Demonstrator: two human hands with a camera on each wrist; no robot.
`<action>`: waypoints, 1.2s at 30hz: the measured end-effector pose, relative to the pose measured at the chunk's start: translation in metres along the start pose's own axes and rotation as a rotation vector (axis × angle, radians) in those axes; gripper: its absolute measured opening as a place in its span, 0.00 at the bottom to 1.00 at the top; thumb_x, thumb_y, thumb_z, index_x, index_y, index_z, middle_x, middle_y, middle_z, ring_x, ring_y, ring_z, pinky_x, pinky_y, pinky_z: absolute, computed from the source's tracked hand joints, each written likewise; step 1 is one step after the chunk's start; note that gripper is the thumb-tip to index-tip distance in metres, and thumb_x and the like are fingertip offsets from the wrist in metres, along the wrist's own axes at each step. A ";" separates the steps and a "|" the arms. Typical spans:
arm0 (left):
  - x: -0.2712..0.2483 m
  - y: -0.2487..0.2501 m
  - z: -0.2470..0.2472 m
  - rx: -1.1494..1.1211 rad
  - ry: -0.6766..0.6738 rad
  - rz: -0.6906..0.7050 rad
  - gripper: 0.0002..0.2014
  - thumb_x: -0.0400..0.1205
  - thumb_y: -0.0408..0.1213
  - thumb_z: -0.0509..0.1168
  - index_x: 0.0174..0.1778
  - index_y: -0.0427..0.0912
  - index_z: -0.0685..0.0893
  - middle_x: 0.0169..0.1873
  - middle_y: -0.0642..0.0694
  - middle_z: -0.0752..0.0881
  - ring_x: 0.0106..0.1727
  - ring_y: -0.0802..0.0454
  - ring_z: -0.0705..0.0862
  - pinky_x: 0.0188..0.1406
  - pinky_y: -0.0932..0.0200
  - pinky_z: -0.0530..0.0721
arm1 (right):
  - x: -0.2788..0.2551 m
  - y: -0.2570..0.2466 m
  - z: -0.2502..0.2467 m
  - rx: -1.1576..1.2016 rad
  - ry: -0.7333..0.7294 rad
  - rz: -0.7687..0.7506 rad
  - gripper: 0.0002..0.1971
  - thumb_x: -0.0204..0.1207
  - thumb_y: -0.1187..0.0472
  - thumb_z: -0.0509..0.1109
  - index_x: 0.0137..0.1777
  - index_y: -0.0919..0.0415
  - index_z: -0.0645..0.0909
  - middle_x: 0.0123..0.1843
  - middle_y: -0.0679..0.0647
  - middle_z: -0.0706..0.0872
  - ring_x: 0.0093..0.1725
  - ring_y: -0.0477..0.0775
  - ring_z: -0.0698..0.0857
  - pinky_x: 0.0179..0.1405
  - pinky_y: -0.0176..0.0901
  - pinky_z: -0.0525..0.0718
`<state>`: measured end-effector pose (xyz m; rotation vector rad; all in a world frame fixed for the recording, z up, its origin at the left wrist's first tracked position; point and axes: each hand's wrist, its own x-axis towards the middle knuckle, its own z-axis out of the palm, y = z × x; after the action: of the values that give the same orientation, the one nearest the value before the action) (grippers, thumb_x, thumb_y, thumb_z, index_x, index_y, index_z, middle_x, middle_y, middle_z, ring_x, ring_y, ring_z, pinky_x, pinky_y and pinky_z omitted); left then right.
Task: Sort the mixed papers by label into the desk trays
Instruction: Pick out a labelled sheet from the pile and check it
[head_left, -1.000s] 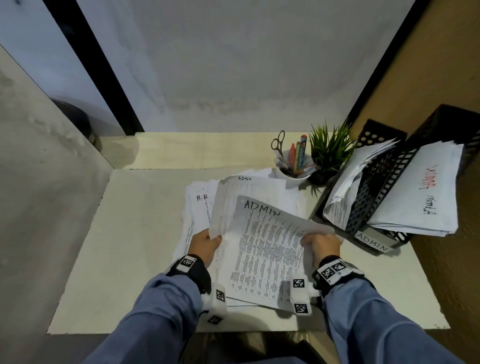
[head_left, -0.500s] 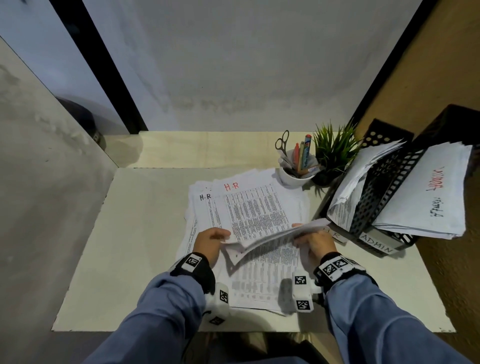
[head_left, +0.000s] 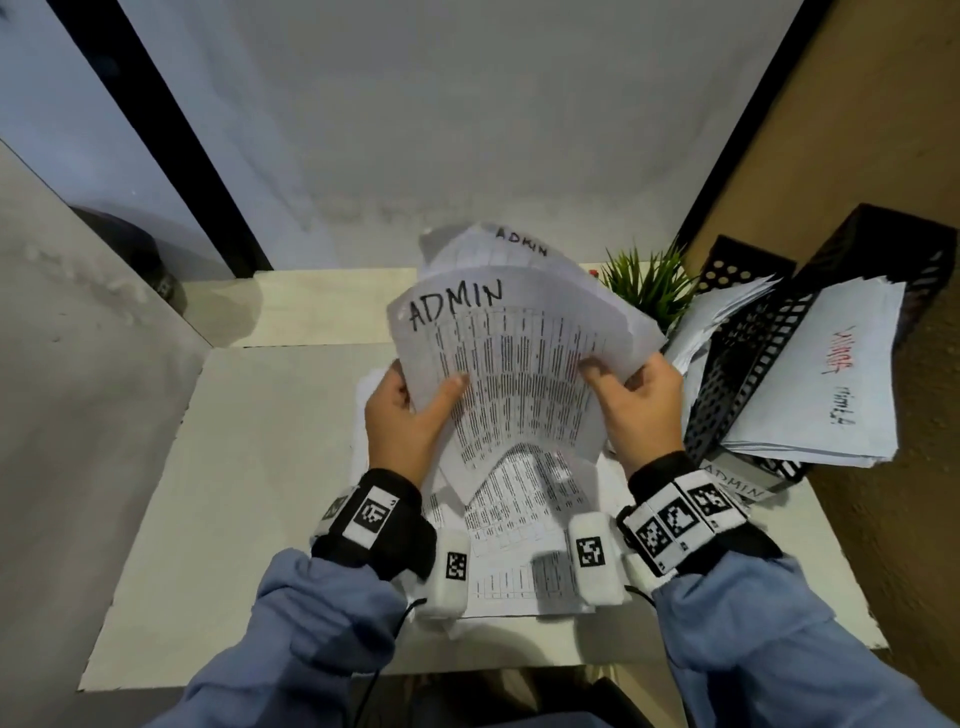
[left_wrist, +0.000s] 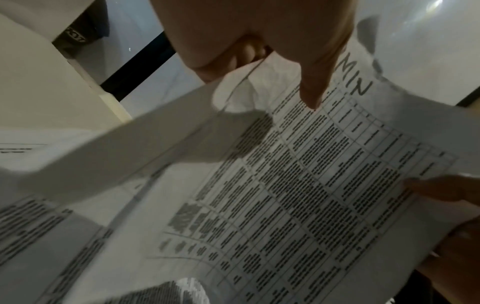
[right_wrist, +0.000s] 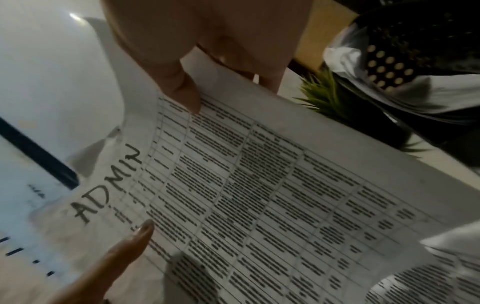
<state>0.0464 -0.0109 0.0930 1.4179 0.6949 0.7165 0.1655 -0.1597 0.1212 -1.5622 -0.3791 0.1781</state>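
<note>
From the head view, both hands hold a small bundle of ADMIN sheets lifted off the tabletop. The left hand pinches the bundle's left edge, thumb on the printed face; the right hand pinches the right edge the same way. A second sheet marked ADMIN peeks up behind the front one. The remaining pile lies flat below the hands. To the right stand the black desk trays, already holding papers, one front tagged ADMIN; a small plant sits just behind them.

The left wrist view shows the left thumb pressed on the sheet near the handwritten label, fingers curled behind the paper.

The right wrist view shows the right thumb on the sheet's edge, with the plant and a perforated tray just beyond.

Judging by this, the step in hand is gathering ADMIN-labelled sheets. The next move probably calls for carrying the bundle right and sliding it into the ADMIN tray without crumpling it against papers already there
</note>
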 end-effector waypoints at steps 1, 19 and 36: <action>0.001 0.002 -0.001 0.012 0.031 0.046 0.13 0.76 0.31 0.72 0.56 0.42 0.82 0.47 0.51 0.88 0.45 0.64 0.88 0.41 0.71 0.85 | -0.001 -0.005 0.001 0.007 0.002 -0.027 0.15 0.73 0.74 0.71 0.40 0.50 0.79 0.36 0.48 0.82 0.32 0.31 0.81 0.33 0.26 0.80; -0.014 -0.042 0.009 0.293 -0.023 -0.114 0.07 0.80 0.39 0.68 0.40 0.39 0.84 0.29 0.48 0.85 0.26 0.59 0.82 0.28 0.65 0.82 | -0.030 0.054 0.015 -0.004 -0.066 0.269 0.11 0.72 0.75 0.69 0.47 0.58 0.83 0.41 0.52 0.88 0.42 0.48 0.88 0.43 0.37 0.87; -0.015 0.058 0.087 0.327 -0.379 0.176 0.11 0.82 0.24 0.60 0.34 0.33 0.81 0.16 0.58 0.73 0.18 0.65 0.69 0.19 0.76 0.64 | 0.037 0.016 -0.158 -0.606 0.655 0.032 0.27 0.71 0.63 0.71 0.71 0.58 0.73 0.64 0.63 0.75 0.63 0.61 0.76 0.60 0.58 0.79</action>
<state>0.1048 -0.0747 0.1547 1.8711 0.4020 0.4590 0.2567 -0.2944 0.1150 -2.1077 0.1308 -0.4620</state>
